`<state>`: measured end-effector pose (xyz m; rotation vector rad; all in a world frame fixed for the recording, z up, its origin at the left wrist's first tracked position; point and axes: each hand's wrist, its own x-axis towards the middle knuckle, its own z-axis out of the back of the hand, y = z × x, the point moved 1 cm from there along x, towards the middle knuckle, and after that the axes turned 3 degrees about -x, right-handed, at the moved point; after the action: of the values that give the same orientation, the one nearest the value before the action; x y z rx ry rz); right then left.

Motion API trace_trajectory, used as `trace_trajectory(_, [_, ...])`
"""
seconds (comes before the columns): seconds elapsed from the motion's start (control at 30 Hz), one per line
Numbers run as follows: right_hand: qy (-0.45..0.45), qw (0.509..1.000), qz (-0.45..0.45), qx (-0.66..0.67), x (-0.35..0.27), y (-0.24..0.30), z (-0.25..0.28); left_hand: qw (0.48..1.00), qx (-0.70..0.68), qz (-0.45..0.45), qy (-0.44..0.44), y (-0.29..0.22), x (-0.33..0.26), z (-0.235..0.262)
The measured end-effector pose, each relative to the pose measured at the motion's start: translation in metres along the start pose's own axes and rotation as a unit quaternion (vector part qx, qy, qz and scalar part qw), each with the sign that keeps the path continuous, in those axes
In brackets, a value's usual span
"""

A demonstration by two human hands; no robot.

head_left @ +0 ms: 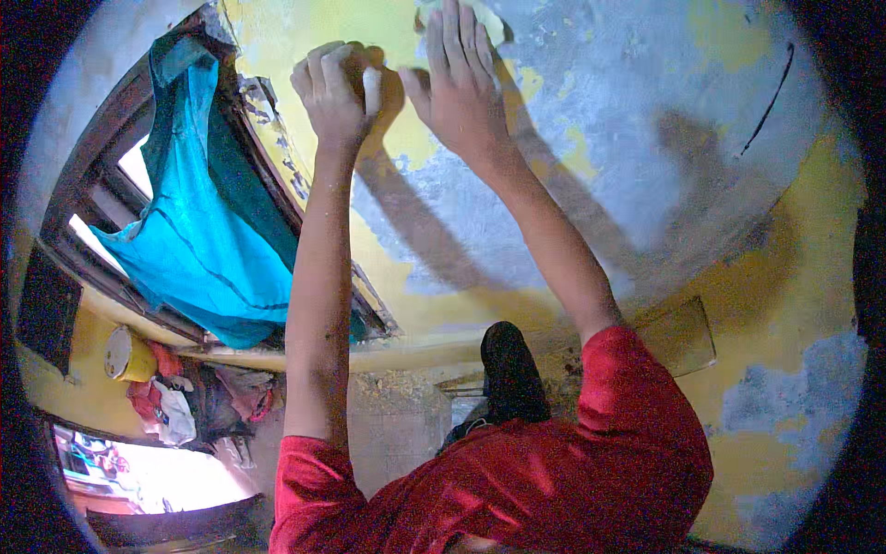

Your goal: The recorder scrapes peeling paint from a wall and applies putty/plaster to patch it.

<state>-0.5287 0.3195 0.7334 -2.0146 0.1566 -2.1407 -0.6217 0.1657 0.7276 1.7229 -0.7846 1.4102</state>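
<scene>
I see both arms raised to a peeling yellow and grey wall point(646, 138). Left hand point(334, 92) has its grip curled shut around a small white block point(372, 90), pressed to the plaster, probably for rubbing. Right hand point(459, 88) lies flat, fingers spread, pinning a pale sheet point(489, 20) high on the wall; nothing clasped. Teal cloth point(198, 222) hangs over the window frame point(88, 175). 1 yellow round container point(127, 355) sits low left; contents I cannot tell.

Both arms up; L hand point(334, 92) fisted, R hand point(457, 88) flat.
</scene>
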Motion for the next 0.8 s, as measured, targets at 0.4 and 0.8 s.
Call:
trace_trajectory(0.4, [0.167,0.986,-0.009,-0.002,-0.036,-0.012,0.024,0.999,-0.034,-0.018,-0.03,0.011,-0.002,-0.007])
trace_trajectory(0.8, [0.164,0.983,0.0,-0.084,-0.015,-0.023,0.023,0.997,-0.054,-0.017,-0.056,-0.012,-0.004,-0.02])
